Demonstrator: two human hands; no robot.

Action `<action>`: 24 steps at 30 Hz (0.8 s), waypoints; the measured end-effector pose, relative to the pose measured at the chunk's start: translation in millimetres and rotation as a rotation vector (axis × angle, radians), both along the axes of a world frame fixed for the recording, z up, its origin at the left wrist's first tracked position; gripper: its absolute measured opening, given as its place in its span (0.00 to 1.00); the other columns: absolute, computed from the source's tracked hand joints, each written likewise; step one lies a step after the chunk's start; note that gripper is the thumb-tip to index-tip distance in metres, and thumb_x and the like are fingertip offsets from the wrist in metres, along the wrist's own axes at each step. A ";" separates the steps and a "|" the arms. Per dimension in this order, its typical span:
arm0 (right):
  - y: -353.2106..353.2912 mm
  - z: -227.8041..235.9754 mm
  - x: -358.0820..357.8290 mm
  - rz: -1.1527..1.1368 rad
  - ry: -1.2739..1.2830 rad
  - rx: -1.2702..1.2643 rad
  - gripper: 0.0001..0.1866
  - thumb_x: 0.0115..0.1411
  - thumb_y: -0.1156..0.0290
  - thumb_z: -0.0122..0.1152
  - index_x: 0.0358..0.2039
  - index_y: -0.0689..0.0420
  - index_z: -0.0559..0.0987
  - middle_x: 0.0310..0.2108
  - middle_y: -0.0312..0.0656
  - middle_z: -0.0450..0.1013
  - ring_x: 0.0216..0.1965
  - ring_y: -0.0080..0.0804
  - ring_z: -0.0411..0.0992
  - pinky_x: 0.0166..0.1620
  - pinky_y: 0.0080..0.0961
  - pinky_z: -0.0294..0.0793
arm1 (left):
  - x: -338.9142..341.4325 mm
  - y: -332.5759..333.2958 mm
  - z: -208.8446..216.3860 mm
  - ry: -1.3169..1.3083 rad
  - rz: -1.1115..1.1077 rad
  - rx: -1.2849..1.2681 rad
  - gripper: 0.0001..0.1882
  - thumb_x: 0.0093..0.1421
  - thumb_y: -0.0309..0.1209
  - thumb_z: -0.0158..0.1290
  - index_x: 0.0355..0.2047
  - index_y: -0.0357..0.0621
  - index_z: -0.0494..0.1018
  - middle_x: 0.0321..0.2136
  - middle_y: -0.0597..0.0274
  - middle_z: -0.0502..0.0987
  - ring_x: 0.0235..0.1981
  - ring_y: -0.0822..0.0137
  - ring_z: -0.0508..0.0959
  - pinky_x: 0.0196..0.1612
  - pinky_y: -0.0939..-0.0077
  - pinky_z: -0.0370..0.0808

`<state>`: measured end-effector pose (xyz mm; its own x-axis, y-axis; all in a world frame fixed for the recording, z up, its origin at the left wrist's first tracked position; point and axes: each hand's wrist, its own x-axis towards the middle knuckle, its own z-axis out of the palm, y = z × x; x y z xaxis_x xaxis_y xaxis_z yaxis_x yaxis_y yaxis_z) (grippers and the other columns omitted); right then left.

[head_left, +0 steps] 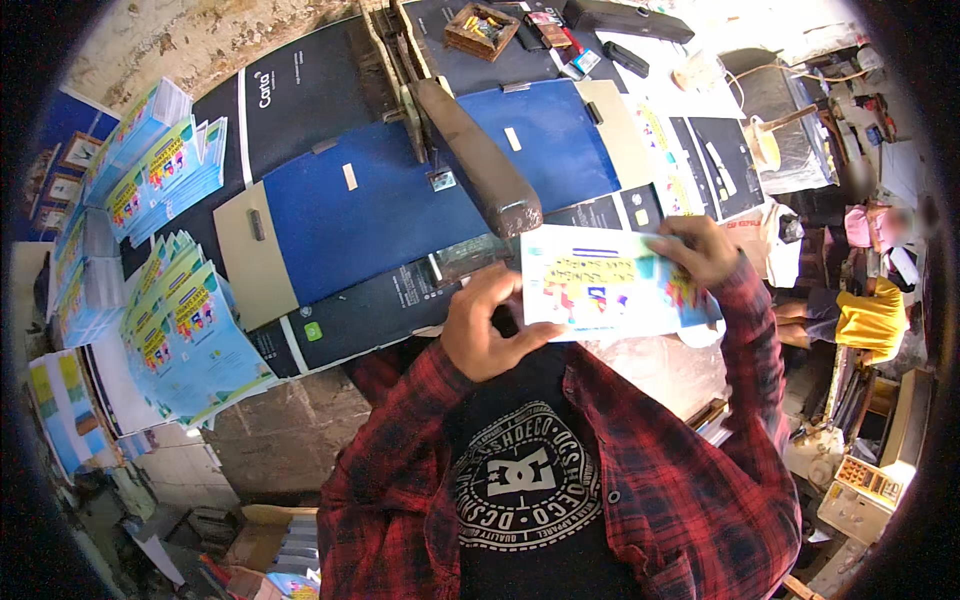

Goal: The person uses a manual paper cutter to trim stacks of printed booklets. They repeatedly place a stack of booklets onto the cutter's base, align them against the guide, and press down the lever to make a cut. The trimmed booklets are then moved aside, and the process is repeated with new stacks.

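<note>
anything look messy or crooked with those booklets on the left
Yes. The light-blue booklet stacks on the left are fanned and slipping, their edges not squared. The booklet between the left hand and right hand is flat and looks undamaged.

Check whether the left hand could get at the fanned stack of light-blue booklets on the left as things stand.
Probably not freely: the left hand grips the colourful printed booklet, while the fanned stack of light-blue booklets lies apart, nothing between.

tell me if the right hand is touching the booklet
Touching. The head view shows the right hand gripping the booklet at its top right corner, fingers over the edge.
</note>
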<state>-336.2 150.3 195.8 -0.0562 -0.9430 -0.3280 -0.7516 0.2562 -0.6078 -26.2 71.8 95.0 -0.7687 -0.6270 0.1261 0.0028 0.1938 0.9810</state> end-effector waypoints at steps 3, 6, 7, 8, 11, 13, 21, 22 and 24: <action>-57.6 -43.4 8.5 0.190 0.076 -0.052 0.17 0.60 0.59 0.63 0.27 0.62 0.79 0.19 0.48 0.72 0.21 0.35 0.71 0.29 0.32 0.69 | 15.3 16.4 -12.3 0.045 0.101 0.425 0.26 0.57 0.41 0.62 0.47 0.32 0.73 0.43 0.54 0.80 0.42 0.69 0.79 0.48 0.70 0.75; -126.5 -99.7 11.2 0.312 0.138 -0.128 0.17 0.58 0.55 0.63 0.30 0.58 0.82 0.22 0.48 0.75 0.25 0.41 0.74 0.33 0.36 0.72 | 8.9 1.5 -44.4 0.052 0.350 0.583 0.18 0.61 0.29 0.59 0.48 0.32 0.73 0.41 0.56 0.80 0.40 0.70 0.79 0.45 0.75 0.76; -147.3 -103.9 18.9 0.265 0.172 -0.069 0.18 0.57 0.53 0.63 0.31 0.57 0.83 0.24 0.47 0.76 0.28 0.42 0.76 0.38 0.36 0.72 | 7.2 -8.2 -51.8 0.049 0.435 0.607 0.17 0.61 0.28 0.58 0.48 0.31 0.73 0.41 0.56 0.80 0.40 0.70 0.79 0.45 0.75 0.76; -160.6 -107.9 25.2 0.250 0.247 -0.144 0.18 0.57 0.52 0.63 0.34 0.56 0.83 0.29 0.46 0.76 0.32 0.41 0.76 0.42 0.38 0.70 | 4.3 -19.6 -59.9 0.048 0.510 0.630 0.17 0.61 0.28 0.58 0.48 0.30 0.73 0.42 0.55 0.80 0.40 0.70 0.79 0.44 0.75 0.76; -175.4 -118.3 37.7 0.154 0.421 -0.431 0.21 0.56 0.49 0.63 0.41 0.52 0.82 0.41 0.42 0.76 0.44 0.40 0.74 0.54 0.43 0.63 | 3.2 -45.2 -93.3 0.160 0.673 0.695 0.16 0.61 0.26 0.58 0.47 0.28 0.74 0.42 0.54 0.80 0.41 0.70 0.79 0.46 0.76 0.74; -156.1 -125.4 54.7 0.042 0.478 -0.687 0.23 0.56 0.48 0.62 0.45 0.49 0.80 0.48 0.39 0.73 0.50 0.40 0.70 0.59 0.46 0.57 | 11.2 -57.6 -97.9 0.156 0.787 0.734 0.16 0.60 0.26 0.60 0.45 0.27 0.75 0.41 0.54 0.80 0.41 0.71 0.78 0.48 0.77 0.73; -120.5 -168.5 87.4 -0.106 0.526 -0.646 0.30 0.61 0.44 0.54 0.58 0.49 0.72 0.61 0.47 0.63 0.65 0.46 0.57 0.66 0.54 0.47 | 29.8 -115.0 -82.0 0.249 0.720 0.810 0.17 0.60 0.29 0.61 0.45 0.27 0.75 0.39 0.54 0.80 0.36 0.67 0.80 0.41 0.73 0.77; -127.0 -174.0 88.0 -0.113 0.517 -0.632 0.30 0.62 0.43 0.52 0.58 0.49 0.71 0.62 0.47 0.62 0.66 0.46 0.55 0.66 0.56 0.46 | 33.3 -123.4 -74.6 0.233 0.703 0.828 0.18 0.60 0.30 0.60 0.46 0.27 0.74 0.39 0.53 0.80 0.35 0.66 0.81 0.40 0.72 0.78; -134.3 -182.6 91.7 -0.134 0.493 -0.581 0.31 0.63 0.42 0.50 0.58 0.49 0.71 0.63 0.47 0.60 0.67 0.46 0.54 0.66 0.58 0.45 | 46.4 -128.3 -61.9 0.056 0.691 0.918 0.23 0.61 0.36 0.59 0.49 0.27 0.71 0.42 0.50 0.79 0.40 0.62 0.81 0.44 0.67 0.78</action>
<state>-244.5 16.0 13.2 -0.1934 -0.9309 0.3098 -0.9553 0.1067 -0.2757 20.2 -56.4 33.1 -0.2327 -0.7860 -0.5728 0.2225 -0.6164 0.7554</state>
